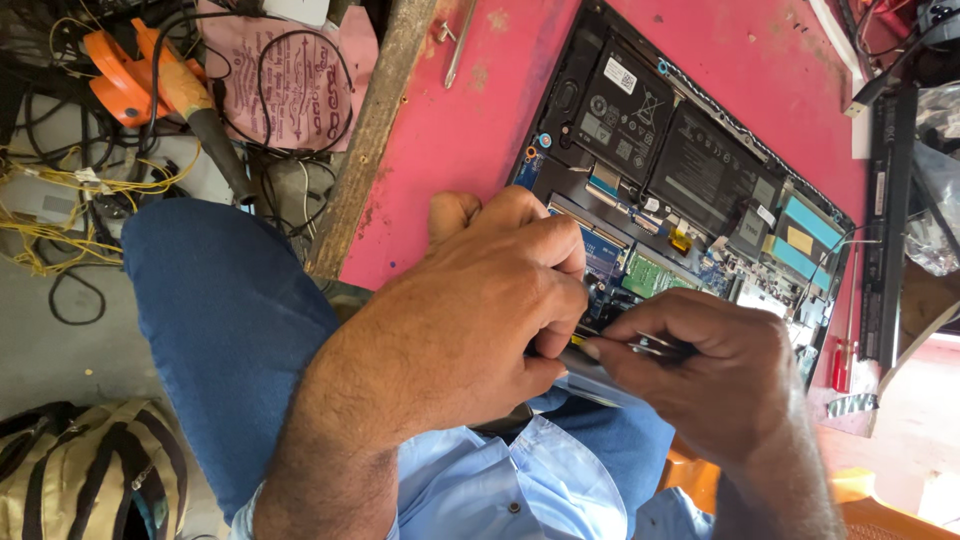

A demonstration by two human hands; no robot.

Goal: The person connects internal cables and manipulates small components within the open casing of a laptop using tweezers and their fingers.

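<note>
An opened laptop (700, 170) lies bottom-up on a pink table (470, 120), showing its black battery, green and blue circuit boards and ribbon cables. My left hand (480, 310) is curled over the laptop's near edge, fingers closed on a small part that I cannot make out. My right hand (710, 380) meets it from the right, pinching thin metal tweezers (655, 347) whose tips point at my left fingers. A grey flat piece (595, 380) sits just under both hands.
A red-handled screwdriver (842, 362) lies on the table's right side beside a long black strip (885, 240). On the floor at left are tangled cables (70, 200), an orange tool (135, 75) and a striped bag (90, 470). My blue-trousered knee (230, 310) sits below the table edge.
</note>
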